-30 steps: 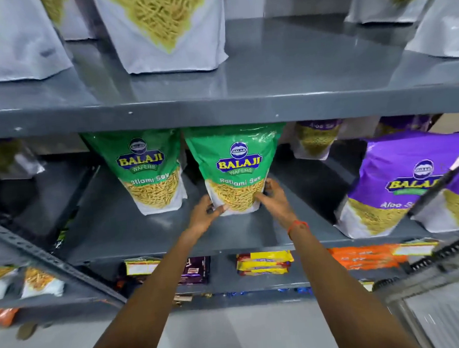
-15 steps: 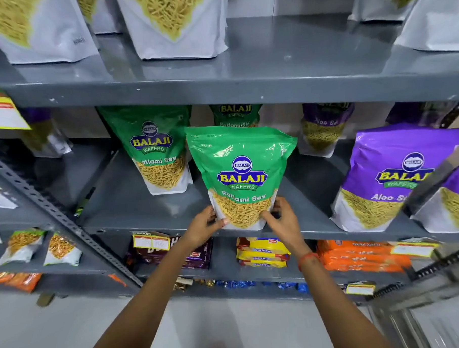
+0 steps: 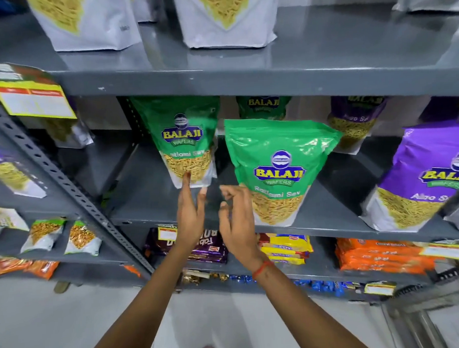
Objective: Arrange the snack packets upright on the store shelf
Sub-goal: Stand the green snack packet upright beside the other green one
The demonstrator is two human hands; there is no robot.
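A green Ratlami Sev packet [image 3: 278, 169] stands upright at the front edge of the grey middle shelf [image 3: 320, 223]. A second green packet [image 3: 186, 141] stands further back to its left, and a third green packet [image 3: 263, 106] shows behind. My left hand [image 3: 190, 212] is open, its fingertips reaching up to the bottom of the second packet. My right hand [image 3: 237, 221] is open with curled fingers, just left of the front packet and free of it. Both hands hold nothing.
Purple Aloo Sev packets [image 3: 428, 175] stand to the right. White packets [image 3: 226, 16] line the top shelf [image 3: 245, 78]. The lower shelf holds yellow, purple and orange biscuit packs [image 3: 379, 256]. A slanted perforated upright [image 3: 74, 191] divides off the left rack with small packets [image 3: 81, 237].
Both hands have let go of the front green packet, which now stands alone at the shelf edge. They have moved left toward the second green packet, and the view has shifted left.
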